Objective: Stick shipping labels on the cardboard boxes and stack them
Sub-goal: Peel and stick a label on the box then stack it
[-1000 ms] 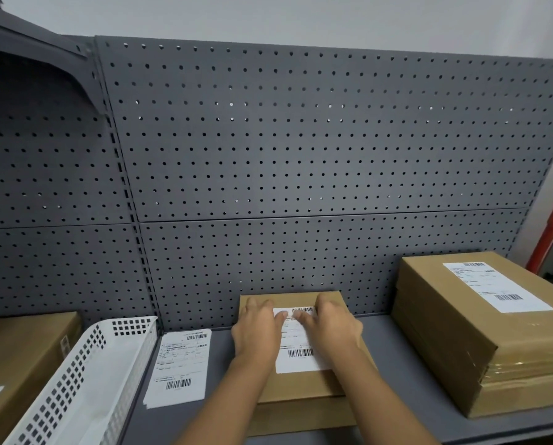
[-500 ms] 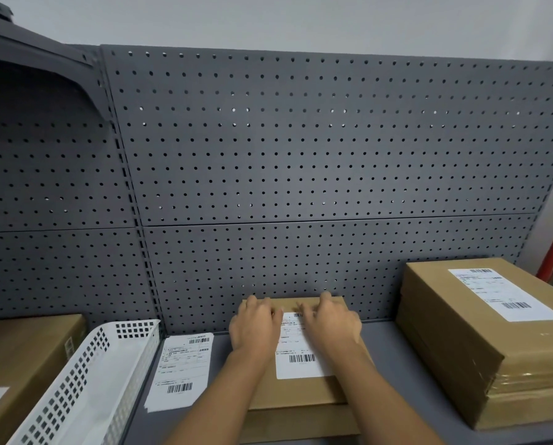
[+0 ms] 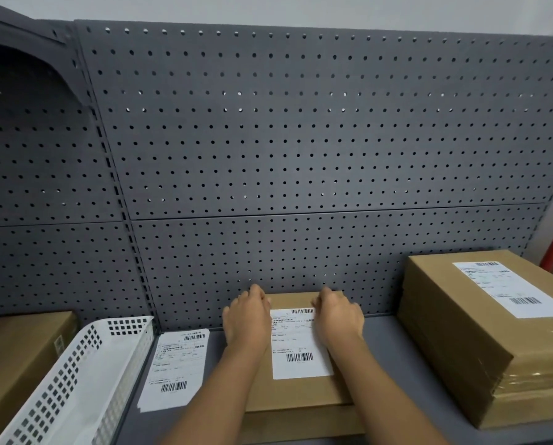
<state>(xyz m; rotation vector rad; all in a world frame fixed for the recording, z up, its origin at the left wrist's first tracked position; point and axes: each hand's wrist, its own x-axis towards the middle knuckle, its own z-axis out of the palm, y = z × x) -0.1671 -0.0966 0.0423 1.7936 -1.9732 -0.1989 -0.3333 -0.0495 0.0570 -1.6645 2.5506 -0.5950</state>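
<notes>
A flat cardboard box (image 3: 297,393) lies on the grey shelf (image 3: 381,329) in front of me, with a white shipping label (image 3: 297,345) on its top. My left hand (image 3: 247,316) lies on the box at the label's left edge, its fingers reaching toward the box's far edge. My right hand (image 3: 337,313) lies at the label's right edge in the same way. Whether the fingertips curl over the far edge is hidden. To the right stands a stack of labelled cardboard boxes (image 3: 480,342).
A small pile of loose shipping labels (image 3: 175,367) lies on the shelf left of the box. A white perforated basket (image 3: 73,380) sits further left, beside another cardboard box (image 3: 18,354). A grey pegboard (image 3: 300,155) closes the back.
Both hands slid apart and toward the box's far edge, uncovering most of the label. The camera view tilted slightly.
</notes>
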